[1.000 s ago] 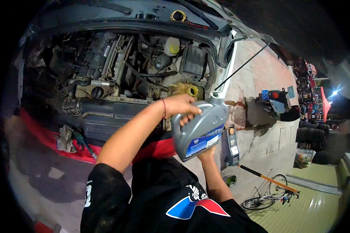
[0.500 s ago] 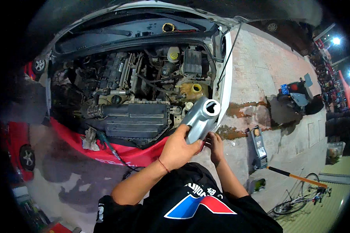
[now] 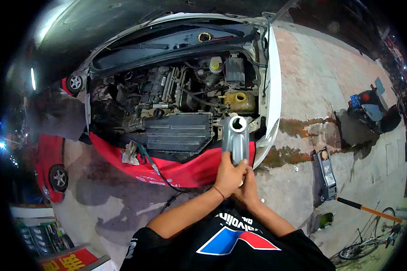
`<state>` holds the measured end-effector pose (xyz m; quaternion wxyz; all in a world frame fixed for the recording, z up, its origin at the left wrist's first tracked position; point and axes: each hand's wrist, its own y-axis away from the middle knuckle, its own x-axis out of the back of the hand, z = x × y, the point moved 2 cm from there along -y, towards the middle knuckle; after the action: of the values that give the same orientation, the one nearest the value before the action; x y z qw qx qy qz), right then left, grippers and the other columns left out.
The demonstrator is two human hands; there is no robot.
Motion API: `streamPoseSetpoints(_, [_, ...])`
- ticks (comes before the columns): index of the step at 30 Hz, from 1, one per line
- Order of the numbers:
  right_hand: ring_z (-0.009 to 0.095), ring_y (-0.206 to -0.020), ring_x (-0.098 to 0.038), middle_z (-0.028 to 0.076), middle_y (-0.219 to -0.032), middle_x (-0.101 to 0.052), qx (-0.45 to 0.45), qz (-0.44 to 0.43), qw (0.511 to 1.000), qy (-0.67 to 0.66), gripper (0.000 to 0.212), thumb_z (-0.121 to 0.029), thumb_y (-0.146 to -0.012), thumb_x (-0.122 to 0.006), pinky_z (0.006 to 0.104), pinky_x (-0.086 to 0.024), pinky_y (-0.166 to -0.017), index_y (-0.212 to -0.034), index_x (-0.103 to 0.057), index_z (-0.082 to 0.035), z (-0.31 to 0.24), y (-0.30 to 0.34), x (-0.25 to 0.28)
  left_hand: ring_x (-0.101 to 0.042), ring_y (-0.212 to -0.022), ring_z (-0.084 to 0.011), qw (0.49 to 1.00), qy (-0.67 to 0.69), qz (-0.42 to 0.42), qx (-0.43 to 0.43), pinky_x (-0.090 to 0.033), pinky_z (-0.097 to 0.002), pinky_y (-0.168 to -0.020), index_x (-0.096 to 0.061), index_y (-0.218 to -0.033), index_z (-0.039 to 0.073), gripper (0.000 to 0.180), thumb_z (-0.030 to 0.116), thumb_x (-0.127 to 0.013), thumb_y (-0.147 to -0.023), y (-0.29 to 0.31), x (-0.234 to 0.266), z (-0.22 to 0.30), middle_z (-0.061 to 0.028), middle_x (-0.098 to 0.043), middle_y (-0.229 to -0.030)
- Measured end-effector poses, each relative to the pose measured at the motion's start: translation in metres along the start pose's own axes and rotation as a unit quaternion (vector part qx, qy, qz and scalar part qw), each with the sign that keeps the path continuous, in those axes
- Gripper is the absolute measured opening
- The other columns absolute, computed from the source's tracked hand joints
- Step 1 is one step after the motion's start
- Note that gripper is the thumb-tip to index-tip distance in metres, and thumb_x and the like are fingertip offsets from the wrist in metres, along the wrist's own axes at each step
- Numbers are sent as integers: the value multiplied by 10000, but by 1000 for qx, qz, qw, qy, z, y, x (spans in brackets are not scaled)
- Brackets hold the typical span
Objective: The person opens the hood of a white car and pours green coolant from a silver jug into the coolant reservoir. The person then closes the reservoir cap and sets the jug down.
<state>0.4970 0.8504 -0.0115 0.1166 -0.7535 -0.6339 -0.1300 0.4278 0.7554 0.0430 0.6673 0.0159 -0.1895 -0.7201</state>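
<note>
My left hand (image 3: 231, 175) is closed around a silver-grey plastic bottle (image 3: 235, 147), which is held upright with its round, uncapped mouth facing up. At the bottle's lower end is my right hand (image 3: 247, 189), closed against it just below and beside the left; some of its fingers are hidden. Beyond the bottle, in the car's engine bay, sits a yellowed coolant tank (image 3: 245, 105) with an uncapped yellow neck. The black air filter box (image 3: 180, 134) lies left of the bottle. Under my hands, a red cover (image 3: 190, 168) drapes over the car's front edge.
A rag (image 3: 130, 154) and a dark hose (image 3: 156, 168) lie on the red cover. A yellow ring-shaped thing (image 3: 204, 36) rests below the windscreen. On the right floor are a floor jack (image 3: 325, 174), a scooter (image 3: 373, 108) and a bicycle (image 3: 366, 247). A red car (image 3: 49, 167) stands left.
The bottle has gone from tilted rightward to nearly upright. My right hand has come in against its lower end, beside my left. The whole view has shifted, with the car now farther right.
</note>
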Motion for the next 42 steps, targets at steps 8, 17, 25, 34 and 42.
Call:
streamPoseSetpoints(8, [280,-844,-659,162,-931,-677,-31,216,976,0,451,-155,-764,-797,393,-516,-764,-1152,-598,-39,4,12,0,-593,-1139,-427,942,-203,-153,-218,-482,-465,-998,-489,-1335,-53,566,184,-671,-854,17,34,11,-274,-599,-1205])
streamPoseSetpoints(17, [159,-711,-594,79,-751,-641,-129,244,961,-1,216,-152,-799,-759,334,-485,-690,-921,-632,-27,33,19,-1,-582,-1046,-410,809,-502,66,-299,-486,-512,-910,-619,-1189,8,467,325,-679,-851,-195,207,-91,-217,-593,-1092])
streamPoseSetpoints(25, [147,-727,-612,67,-789,-661,-161,270,949,-4,181,-125,-803,-751,316,-490,-711,-920,-649,-33,37,29,-7,-572,-1157,-393,853,-478,204,-56,-400,-507,-1055,-632,-1293,56,515,412,-412,-992,-315,224,-140,-186,-620,-1257])
streamPoseSetpoints(34, [142,-697,-610,54,-753,-653,-169,277,945,-34,186,-122,-798,-768,308,-489,-668,-897,-641,-29,56,40,-13,-640,-1023,-382,830,-495,242,-92,-444,-496,-985,-673,-1201,77,446,313,-376,-966,-315,220,-147,-162,-685,-1142])
streamPoseSetpoints(42, [139,-727,-646,68,-827,-693,-160,263,949,-71,176,-96,-812,-748,289,-512,-688,-914,-638,-5,57,37,0,-647,-995,-365,823,-508,236,-95,-460,-479,-951,-694,-1067,57,406,298,-390,-947,-320,215,-153,-158,-705,-1058])
